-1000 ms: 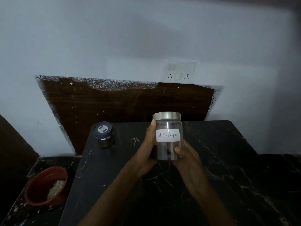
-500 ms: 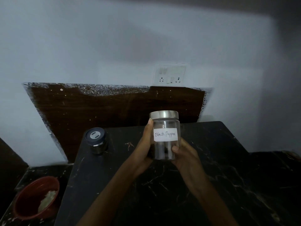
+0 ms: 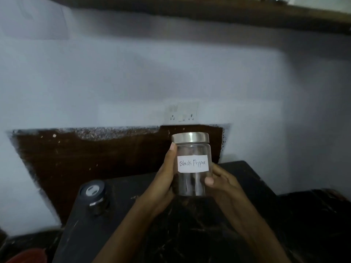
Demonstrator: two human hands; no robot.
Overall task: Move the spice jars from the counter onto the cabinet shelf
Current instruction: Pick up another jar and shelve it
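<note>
A clear glass jar [image 3: 191,164] with a steel lid and a white label reading "Black Pepper" is held upright above the black marble counter [image 3: 117,230]. My left hand [image 3: 165,179] wraps its left side, thumb near the lid. My right hand [image 3: 222,185] grips its lower right side. A second small jar [image 3: 95,196] with a dark lid stands on the counter's back left corner. The underside of a dark wooden cabinet shelf [image 3: 209,10] runs along the top of the view.
A white wall with a socket plate [image 3: 182,112] and a dark brown backsplash panel [image 3: 95,158] rise behind the counter. The rim of a red bowl [image 3: 26,255] shows at the bottom left, on a lower surface.
The view has tilted upward, so the shelf's underside has come into sight and the red bowl has slid nearly out. Both hands have lifted the Black Pepper jar higher off the counter.
</note>
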